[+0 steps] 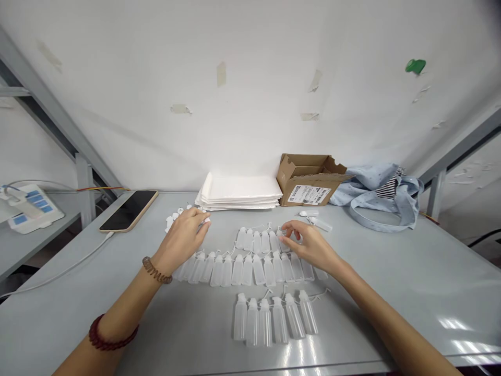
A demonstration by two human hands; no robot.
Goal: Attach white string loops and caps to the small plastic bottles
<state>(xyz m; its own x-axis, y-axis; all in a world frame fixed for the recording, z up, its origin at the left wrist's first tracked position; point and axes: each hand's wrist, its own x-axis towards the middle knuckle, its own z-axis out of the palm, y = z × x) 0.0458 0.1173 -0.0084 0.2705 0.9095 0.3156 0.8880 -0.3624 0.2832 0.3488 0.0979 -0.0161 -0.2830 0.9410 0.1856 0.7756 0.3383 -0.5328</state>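
Observation:
My left hand (183,232) is over a cluster of small white caps (169,222), its thumb and fingers closed on a white cap (206,221). My right hand (307,243) is at the right end of the back row of translucent bottles (257,241), fingers curled by the last bottle; whether it grips that bottle is unclear. A long middle row of bottles (237,270) lies across the grey table, partly under both hands. Several more bottles (265,324) lie in a front row. Two bottles (321,224) lie apart behind my right hand.
White envelopes (242,191) are stacked by the wall beside an open cardboard box (309,183). Light blue cloth (376,193) lies at the back right. A phone (129,210) with a cable (74,266) rests on the left of the table (399,277).

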